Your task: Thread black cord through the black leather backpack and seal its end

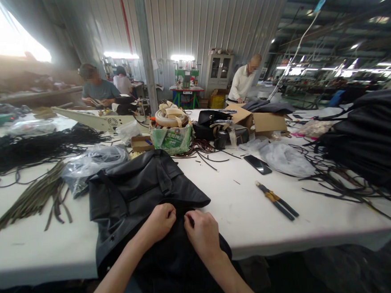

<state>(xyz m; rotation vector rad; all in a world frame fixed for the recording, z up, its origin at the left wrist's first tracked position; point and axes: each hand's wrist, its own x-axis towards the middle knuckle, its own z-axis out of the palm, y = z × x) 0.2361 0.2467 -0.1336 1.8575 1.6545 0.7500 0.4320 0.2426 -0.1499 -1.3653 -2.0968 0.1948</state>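
Observation:
A black leather bag (pixel 128 187), with strap-like strips sewn on its face, lies over the front edge of the white table and hangs down toward me. My left hand (pixel 161 221) is closed in a pinch at the bag's dark edge, near its middle. Just to the right, my right hand (pixel 203 231) pinches the same dark material, fingertips curled inward. A small gap separates the two hands. Whatever fine part sits between the fingertips is hidden. A metal snap shows on the bag's lower left side.
Pliers with dark and yellow handles (pixel 278 201) and a phone (pixel 257 164) lie to the right. Black goods (pixel 369 139) are piled at far right beside loose cords. Olive strips (pixel 34 195) and plastic bags (pixel 94 164) lie left. A green box (pixel 171 139) stands behind; people work farther back.

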